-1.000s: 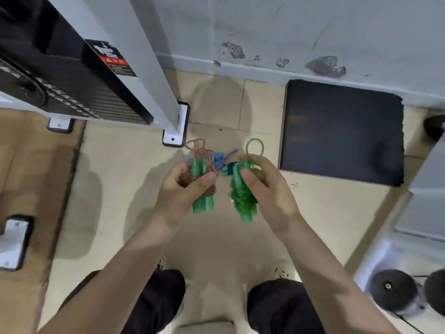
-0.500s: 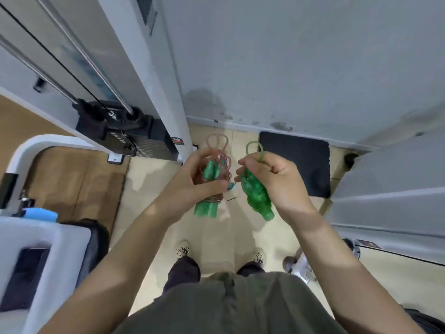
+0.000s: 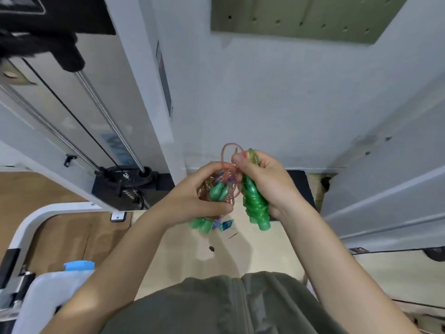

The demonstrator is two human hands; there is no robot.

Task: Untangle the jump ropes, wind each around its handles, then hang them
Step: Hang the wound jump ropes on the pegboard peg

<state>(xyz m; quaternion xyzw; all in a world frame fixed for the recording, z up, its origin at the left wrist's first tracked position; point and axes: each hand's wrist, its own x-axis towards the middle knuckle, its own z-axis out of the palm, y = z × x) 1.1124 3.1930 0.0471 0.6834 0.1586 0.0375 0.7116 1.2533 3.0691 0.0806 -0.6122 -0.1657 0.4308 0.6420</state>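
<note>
Both hands were up in front of the chest, and both were full. The left hand (image 3: 192,198) had its fingers curled tight round a bundle of green handles wound in pinkish-red rope (image 3: 218,194), thumb clamped across the front near the lower part; the handle butts stuck out below the palm, and a loose reddish loop stood up above the knuckles. A bit of blue cord (image 3: 226,224) showed just under that bundle, whether it hung from it or lay on the floor I could not tell.

The right hand (image 3: 267,182) gripped the green rope bundle (image 3: 256,203), the cord coiled closely down its handles in neat turns, the butt end poking out beneath the heel of the hand. Its thumb and forefinger pinched up at the top, right where the red loop and a small green loop met, so the two bundles were touching there, side by side.

Behind them stood a pale wall (image 3: 277,104), a green pegboard (image 3: 301,18) high above, and a cable machine (image 3: 125,179) off to the left. A dark mat (image 3: 301,184) lay on the floor by the wall.
</note>
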